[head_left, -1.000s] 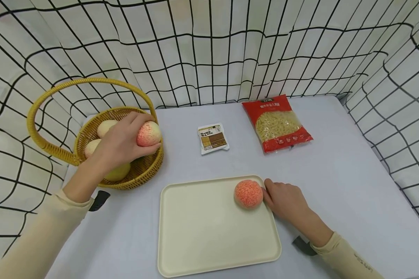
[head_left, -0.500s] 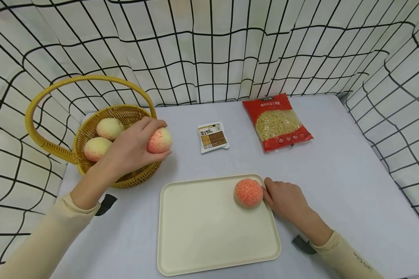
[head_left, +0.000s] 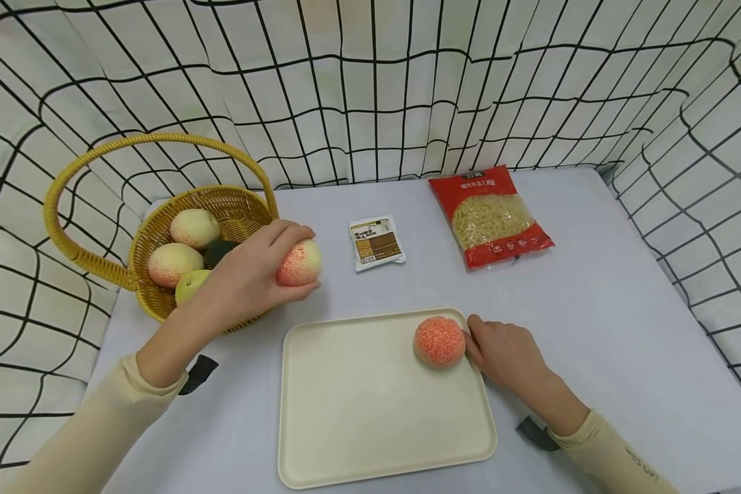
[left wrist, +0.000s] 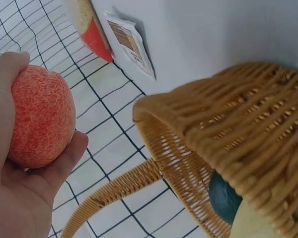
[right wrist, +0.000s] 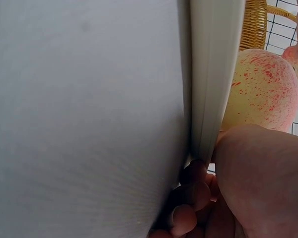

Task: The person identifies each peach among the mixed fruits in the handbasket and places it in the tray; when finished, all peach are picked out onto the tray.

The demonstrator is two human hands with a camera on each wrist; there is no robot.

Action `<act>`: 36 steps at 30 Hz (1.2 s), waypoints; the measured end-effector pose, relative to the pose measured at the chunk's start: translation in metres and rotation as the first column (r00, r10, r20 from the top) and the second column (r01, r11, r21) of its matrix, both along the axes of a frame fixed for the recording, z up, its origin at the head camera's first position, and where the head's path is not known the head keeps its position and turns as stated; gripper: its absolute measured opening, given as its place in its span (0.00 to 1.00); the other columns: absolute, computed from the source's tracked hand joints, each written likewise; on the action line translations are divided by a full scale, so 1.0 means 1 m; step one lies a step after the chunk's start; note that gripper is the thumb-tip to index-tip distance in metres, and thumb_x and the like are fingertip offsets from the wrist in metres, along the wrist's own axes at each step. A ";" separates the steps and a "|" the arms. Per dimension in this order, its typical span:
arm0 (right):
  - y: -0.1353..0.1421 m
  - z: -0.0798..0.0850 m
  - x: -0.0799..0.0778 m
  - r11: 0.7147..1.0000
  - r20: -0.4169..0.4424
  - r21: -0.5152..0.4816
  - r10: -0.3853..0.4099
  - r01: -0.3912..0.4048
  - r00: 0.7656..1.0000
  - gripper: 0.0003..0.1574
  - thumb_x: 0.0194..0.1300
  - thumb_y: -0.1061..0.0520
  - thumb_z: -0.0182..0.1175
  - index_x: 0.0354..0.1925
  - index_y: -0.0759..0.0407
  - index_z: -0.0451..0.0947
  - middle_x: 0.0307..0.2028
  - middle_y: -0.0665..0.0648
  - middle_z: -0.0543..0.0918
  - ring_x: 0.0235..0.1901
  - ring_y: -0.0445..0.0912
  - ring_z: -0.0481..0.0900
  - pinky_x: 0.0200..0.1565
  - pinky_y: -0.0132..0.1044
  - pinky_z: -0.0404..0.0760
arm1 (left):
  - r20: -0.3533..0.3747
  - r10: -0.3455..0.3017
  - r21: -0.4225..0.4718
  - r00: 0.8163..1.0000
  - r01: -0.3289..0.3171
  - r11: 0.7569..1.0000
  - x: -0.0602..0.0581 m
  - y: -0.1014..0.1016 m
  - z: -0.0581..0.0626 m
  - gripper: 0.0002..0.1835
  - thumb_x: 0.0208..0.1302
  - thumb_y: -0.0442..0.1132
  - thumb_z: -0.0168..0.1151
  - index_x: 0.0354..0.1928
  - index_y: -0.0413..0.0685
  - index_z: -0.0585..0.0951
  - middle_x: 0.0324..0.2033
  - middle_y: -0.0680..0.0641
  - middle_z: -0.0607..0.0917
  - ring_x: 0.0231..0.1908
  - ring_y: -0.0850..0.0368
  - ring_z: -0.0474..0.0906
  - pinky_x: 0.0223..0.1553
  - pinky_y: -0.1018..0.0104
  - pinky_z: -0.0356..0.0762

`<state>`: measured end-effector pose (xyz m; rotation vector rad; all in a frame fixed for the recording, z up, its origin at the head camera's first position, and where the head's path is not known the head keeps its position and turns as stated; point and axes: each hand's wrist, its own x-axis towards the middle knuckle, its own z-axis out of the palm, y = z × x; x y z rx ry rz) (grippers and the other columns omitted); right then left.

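My left hand (head_left: 247,271) grips a peach (head_left: 300,263) with the fingers over it and the thumb below. It is held over the right rim of the wicker basket (head_left: 243,206). Inside the basket lie two pale peaches (head_left: 194,228), a yellow-green fruit (head_left: 191,285) and a dark green one (head_left: 219,252), partly hidden by my left arm. On the cream tray (head_left: 383,412) a second, redder peach (head_left: 440,342) sits near the upper right corner. My right hand (head_left: 506,353) grips the tray's right edge beside that peach; in the right wrist view its fingers curl at the rim.
A small white-and-brown packet (head_left: 377,243) lies behind the tray. To its right is a red bag of pasta (head_left: 492,216). Black wire mesh (head_left: 373,110) stands along the back and sides of the white table (head_left: 617,329). The basket's tall handle (head_left: 160,137) arches up on the left.
My left hand has lifted the peach out of the basket and carried it right, slightly towards me. More fruit shows in the basket. My right hand and the tray stay put.
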<state>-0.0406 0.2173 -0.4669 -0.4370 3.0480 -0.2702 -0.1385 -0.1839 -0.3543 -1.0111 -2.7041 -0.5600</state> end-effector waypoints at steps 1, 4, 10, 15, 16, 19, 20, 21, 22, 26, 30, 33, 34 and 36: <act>0.000 0.000 0.000 1.000 -0.002 0.001 0.000 0.000 1.000 0.19 0.74 0.50 0.63 0.29 0.54 0.69 0.16 0.48 0.64 0.17 0.42 0.61 0.20 0.33 0.54 | 0.003 -0.005 -0.003 1.000 0.005 1.000 0.001 0.002 0.000 0.35 0.58 0.51 0.80 0.64 0.45 0.77 0.58 0.42 0.82 0.54 0.44 0.82 0.52 0.44 0.85; 0.000 -0.001 0.000 1.000 -0.002 0.001 0.001 -0.001 1.000 0.19 0.74 0.50 0.63 0.29 0.54 0.69 0.16 0.48 0.64 0.17 0.42 0.61 0.20 0.33 0.54 | 0.003 -0.026 -0.007 1.000 0.026 1.000 0.004 0.007 -0.001 0.35 0.58 0.52 0.80 0.63 0.45 0.77 0.58 0.42 0.82 0.54 0.45 0.82 0.52 0.46 0.86; 0.000 -0.001 -0.001 1.000 -0.001 -0.005 0.001 -0.001 1.000 0.18 0.74 0.50 0.63 0.29 0.54 0.69 0.16 0.48 0.64 0.17 0.42 0.61 0.20 0.33 0.54 | 0.006 -0.063 -0.009 0.998 0.063 0.998 0.009 0.015 -0.005 0.35 0.58 0.51 0.80 0.63 0.45 0.78 0.58 0.43 0.82 0.55 0.46 0.83 0.52 0.49 0.87; 0.000 0.000 -0.001 1.000 -0.002 -0.008 0.003 -0.003 1.000 0.19 0.75 0.50 0.63 0.29 0.54 0.69 0.16 0.48 0.64 0.17 0.42 0.61 0.20 0.32 0.54 | 0.020 -0.062 -0.029 0.998 0.063 0.998 0.015 0.019 -0.007 0.35 0.58 0.51 0.80 0.64 0.47 0.77 0.58 0.44 0.82 0.53 0.47 0.83 0.50 0.50 0.88; 0.000 0.000 -0.001 1.000 -0.004 -0.008 0.003 -0.003 1.000 0.19 0.75 0.50 0.63 0.29 0.54 0.69 0.16 0.48 0.64 0.17 0.42 0.61 0.20 0.32 0.54 | 0.023 -0.063 -0.032 0.998 0.064 0.997 0.016 0.019 -0.007 0.35 0.59 0.51 0.80 0.64 0.47 0.77 0.58 0.45 0.82 0.53 0.47 0.83 0.50 0.50 0.88; 0.000 0.000 0.000 1.000 -0.009 -0.009 0.005 -0.005 1.000 0.19 0.75 0.50 0.63 0.29 0.54 0.69 0.16 0.48 0.64 0.17 0.41 0.60 0.20 0.32 0.53 | 0.032 -0.071 -0.038 0.997 0.073 0.997 0.019 0.022 -0.009 0.35 0.59 0.52 0.80 0.64 0.48 0.77 0.59 0.45 0.82 0.53 0.48 0.83 0.49 0.51 0.88; 0.000 0.001 0.000 1.000 -0.012 -0.008 0.005 -0.005 1.000 0.19 0.75 0.50 0.63 0.29 0.54 0.69 0.16 0.48 0.64 0.17 0.41 0.60 0.20 0.32 0.53 | 0.035 -0.075 -0.037 0.997 0.077 0.996 0.020 0.023 -0.009 0.35 0.59 0.52 0.80 0.65 0.48 0.77 0.59 0.46 0.82 0.53 0.48 0.83 0.49 0.52 0.88; 0.000 0.001 0.000 1.000 -0.013 -0.008 0.006 -0.006 1.000 0.19 0.75 0.50 0.63 0.29 0.54 0.69 0.16 0.48 0.64 0.17 0.41 0.60 0.20 0.32 0.53 | 0.037 -0.078 -0.038 0.996 0.080 0.996 0.021 0.024 -0.010 0.35 0.59 0.53 0.80 0.65 0.48 0.77 0.59 0.46 0.82 0.53 0.48 0.83 0.50 0.52 0.88; 0.000 0.001 0.000 1.000 -0.014 -0.007 0.007 -0.007 1.000 0.19 0.75 0.50 0.63 0.29 0.54 0.69 0.16 0.48 0.64 0.17 0.41 0.60 0.20 0.32 0.53 | 0.039 -0.082 -0.037 0.996 0.083 0.996 0.021 0.025 -0.010 0.35 0.59 0.53 0.80 0.64 0.49 0.77 0.59 0.46 0.82 0.53 0.48 0.83 0.49 0.52 0.88; 0.000 0.000 0.000 1.000 -0.010 -0.003 0.007 -0.007 1.000 0.19 0.75 0.50 0.63 0.29 0.54 0.69 0.16 0.48 0.64 0.17 0.41 0.60 0.20 0.32 0.54 | 0.043 -0.101 -0.033 0.994 0.102 0.994 0.023 0.028 -0.013 0.35 0.58 0.52 0.80 0.64 0.49 0.78 0.58 0.46 0.82 0.54 0.48 0.83 0.48 0.53 0.89; 0.001 -0.001 0.000 1.000 -0.011 0.000 0.008 -0.008 1.000 0.18 0.74 0.50 0.64 0.30 0.54 0.70 0.16 0.48 0.64 0.17 0.41 0.60 0.20 0.32 0.53 | 0.038 -0.118 -0.031 0.992 0.119 0.992 0.025 0.033 -0.015 0.35 0.58 0.52 0.81 0.64 0.50 0.78 0.58 0.46 0.82 0.54 0.49 0.83 0.51 0.54 0.89; 0.001 -0.001 0.000 1.000 -0.015 -0.002 0.007 -0.007 1.000 0.19 0.74 0.50 0.64 0.29 0.54 0.69 0.16 0.48 0.63 0.17 0.41 0.60 0.20 0.32 0.53 | 0.043 -0.133 -0.031 0.990 0.135 0.990 0.026 0.036 -0.017 0.35 0.58 0.51 0.81 0.64 0.50 0.78 0.58 0.46 0.82 0.54 0.49 0.83 0.53 0.54 0.88; 0.001 -0.002 0.000 1.000 -0.016 -0.001 0.007 -0.007 1.000 0.19 0.74 0.50 0.63 0.29 0.54 0.69 0.16 0.47 0.63 0.17 0.41 0.60 0.20 0.32 0.53 | 0.047 -0.140 -0.030 0.989 0.142 0.989 0.026 0.037 -0.018 0.35 0.58 0.51 0.81 0.64 0.49 0.78 0.58 0.46 0.82 0.55 0.49 0.83 0.53 0.54 0.88; 0.000 -0.002 0.000 1.000 -0.019 -0.002 0.008 -0.008 1.000 0.19 0.74 0.50 0.63 0.29 0.54 0.69 0.16 0.48 0.63 0.17 0.41 0.60 0.20 0.32 0.53 | 0.051 -0.149 -0.034 0.988 0.151 0.988 0.027 0.039 -0.019 0.35 0.57 0.50 0.82 0.64 0.49 0.78 0.58 0.46 0.82 0.55 0.49 0.82 0.53 0.54 0.88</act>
